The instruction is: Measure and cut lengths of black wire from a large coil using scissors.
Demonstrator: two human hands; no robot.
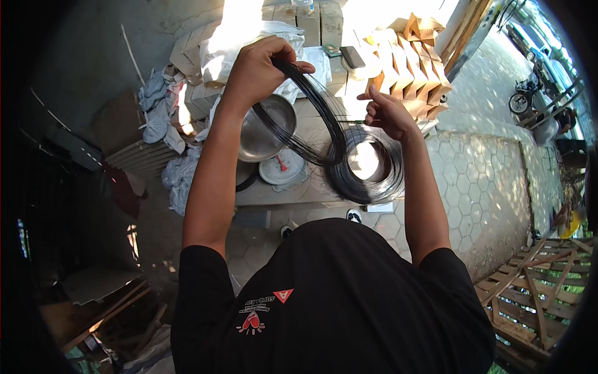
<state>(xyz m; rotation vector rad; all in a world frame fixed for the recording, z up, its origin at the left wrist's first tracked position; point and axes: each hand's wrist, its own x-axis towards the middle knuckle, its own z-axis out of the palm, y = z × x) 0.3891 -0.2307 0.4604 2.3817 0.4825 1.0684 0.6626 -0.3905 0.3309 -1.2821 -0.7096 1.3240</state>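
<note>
My left hand (261,65) grips one end of a looped bundle of thin black strands (327,105), apparently wire. The bundle hangs in a curve and its lower bend reaches a large wire coil (359,187). This ring-shaped coil lies on the table (299,198). To the right, above the coil, is my right hand (390,114), with the index finger extended and the other fingers partly curled. A thin piece with a green part (359,122) shows by its fingertips; whether the hand holds it is unclear. Loose strands fan out between both hands.
A round metal pan (285,121) and a white lid (273,174) with a red piece stand left of the coil. Behind are a phone (352,57), folded brown paper pieces (406,70), blocks (308,23) and white plastic sacks (210,56). Tied bags (154,126) lie left.
</note>
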